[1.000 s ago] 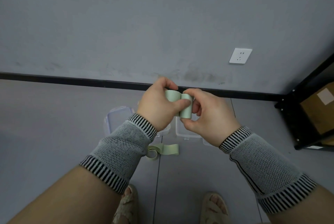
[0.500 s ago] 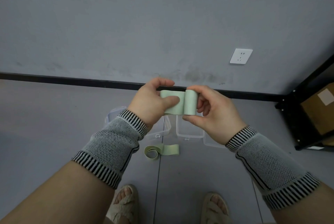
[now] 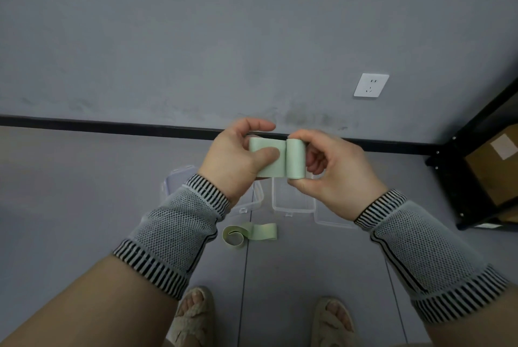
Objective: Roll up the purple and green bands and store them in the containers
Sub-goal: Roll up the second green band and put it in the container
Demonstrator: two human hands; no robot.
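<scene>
A pale green band [image 3: 280,159] is held in the air between both hands, partly rolled. My right hand [image 3: 328,173] pinches the rolled end between thumb and fingers. My left hand [image 3: 238,159] holds the flat tail, thumb pressed on its front. A second green band [image 3: 249,232] lies loosely curled on the floor below. Behind it stand clear plastic containers: one [image 3: 253,201] mostly hidden by my left wrist, another [image 3: 291,201] open in the middle. No purple band is visible.
A clear lid or tray [image 3: 330,219] lies right of the middle container. A black shelf frame [image 3: 459,178] with a cardboard box [image 3: 496,167] stands at the right. The grey wall with a white socket [image 3: 370,85] is ahead. My sandalled feet [image 3: 196,316] are at the bottom.
Both hands rose slightly and drew apart, leaving a longer flat stretch of band between the roll and my left hand. The band on the floor has not moved.
</scene>
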